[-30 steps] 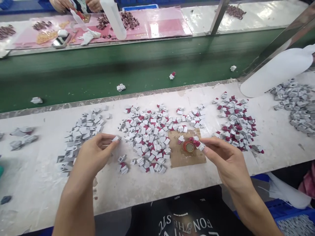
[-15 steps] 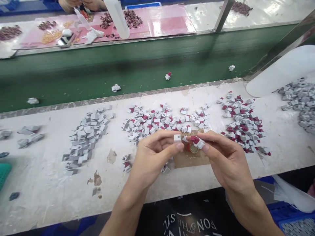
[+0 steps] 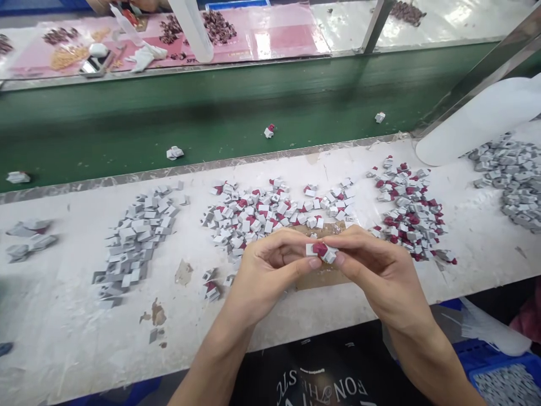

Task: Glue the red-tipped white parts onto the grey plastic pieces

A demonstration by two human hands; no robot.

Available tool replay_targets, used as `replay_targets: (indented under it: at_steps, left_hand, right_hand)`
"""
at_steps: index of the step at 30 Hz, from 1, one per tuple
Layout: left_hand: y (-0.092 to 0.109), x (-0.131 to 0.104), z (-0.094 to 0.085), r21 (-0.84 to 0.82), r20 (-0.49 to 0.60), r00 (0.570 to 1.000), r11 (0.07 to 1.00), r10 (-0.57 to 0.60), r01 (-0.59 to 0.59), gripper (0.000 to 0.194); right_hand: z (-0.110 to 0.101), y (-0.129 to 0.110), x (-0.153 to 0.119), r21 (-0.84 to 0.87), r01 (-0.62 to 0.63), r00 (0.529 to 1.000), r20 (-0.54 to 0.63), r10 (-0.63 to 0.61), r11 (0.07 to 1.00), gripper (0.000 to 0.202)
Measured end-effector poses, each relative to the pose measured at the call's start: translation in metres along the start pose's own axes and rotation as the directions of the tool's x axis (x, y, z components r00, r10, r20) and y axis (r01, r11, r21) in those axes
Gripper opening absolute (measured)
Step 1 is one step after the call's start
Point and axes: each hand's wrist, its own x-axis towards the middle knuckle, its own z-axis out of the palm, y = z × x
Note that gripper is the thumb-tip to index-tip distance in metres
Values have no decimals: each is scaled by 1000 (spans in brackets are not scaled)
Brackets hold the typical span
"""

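Observation:
Between finger and thumb, my left hand [image 3: 270, 270] pinches a small white block [image 3: 310, 250]. My right hand [image 3: 372, 268] grips a small white-and-crimson piece [image 3: 325, 252], its crimson part against the white block. Both hands are closed and nearly meet over a brown cardboard piece [image 3: 316, 279] on the table. Behind them spreads a pile of white pieces with crimson parts [image 3: 253, 211]. Right of my right hand is another white-and-crimson pile [image 3: 412, 214]. Plain grey-white blocks [image 3: 139, 231] are heaped to the left.
A green conveyor belt [image 3: 220, 107] runs behind the white table [image 3: 198, 338], carrying several scattered pieces. A white tube [image 3: 477, 121] slants in at the right beside grey parts [image 3: 518, 175]. Another person's hands [image 3: 122, 4] show beyond the belt. A blue bin [image 3: 507, 378] sits lower right.
My hands have come together, bringing the white block and the white-and-crimson piece into contact. The pieces on the belt appear farther left, and the whole view has shifted somewhat.

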Motion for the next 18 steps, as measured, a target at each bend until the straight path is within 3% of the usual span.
replay_targets:
  at_steps: [6, 10, 12, 14, 16, 18]
  left_hand:
    - [1, 0, -5, 9, 40, 999, 1000, 3, -3, 20]
    - [12, -2, -21, 97, -8, 1000, 995, 28, -28, 18]
    - [21, -1, -35, 201, -80, 995, 979, 56, -39, 19]
    - [28, 5, -51, 326, -197, 973, 944, 119, -49, 26]
    - [34, 18, -66, 417, -307, 933, 908, 190, -48, 30]
    - [38, 35, -79, 450, -381, 896, 892, 227, -35, 30]
  right_hand:
    - [-5, -3, 6, -18, -24, 990, 138, 26, 1000, 21]
    - [-1, -7, 29, -22, -83, 955, 284, 86, 996, 18]
    - [7, -10, 59, -125, -54, 913, 395, 100, 991, 22]
    - [21, -8, 104, -320, 66, 903, 422, 80, 945, 30]
    - [43, -2, 160, -551, 166, 946, 323, 26, 818, 43]
    - [71, 8, 217, -615, 184, 964, 264, -19, 766, 55]
